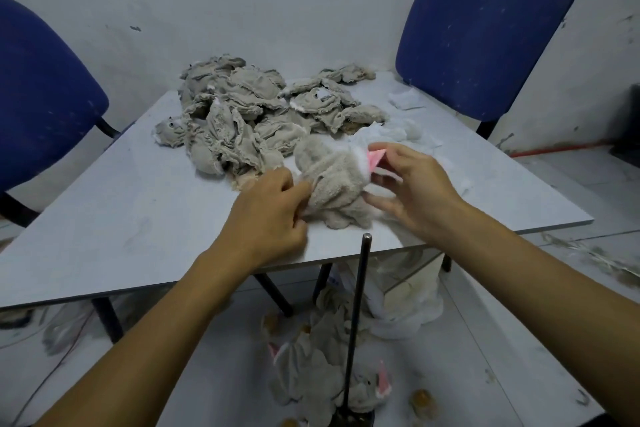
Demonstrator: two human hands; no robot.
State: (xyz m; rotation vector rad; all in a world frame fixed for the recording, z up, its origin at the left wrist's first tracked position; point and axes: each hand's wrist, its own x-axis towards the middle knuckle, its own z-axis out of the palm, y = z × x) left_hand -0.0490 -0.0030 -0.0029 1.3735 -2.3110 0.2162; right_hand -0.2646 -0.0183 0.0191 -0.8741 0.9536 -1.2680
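Toy workshop: plush skins (242, 107) heaped.

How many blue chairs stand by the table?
2. One blue chair stands at the left side of the table; the second blue chair stands behind its far right corner. Others may be hidden outside the view.

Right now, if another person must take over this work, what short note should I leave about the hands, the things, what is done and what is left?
Left hand: its fingers grip the left side of the fluffy grey plush toy skin, which lies on the grey table.
Right hand: its fingers pinch the pink ear piece of that skin.
Behind it on the table: the pile of rough grey fabric skins, apparently inside out.
Done, it seems: the fluffy skins with pink ears on the floor, by the upright metal rod.
Left, probably: this skin, then the pile.
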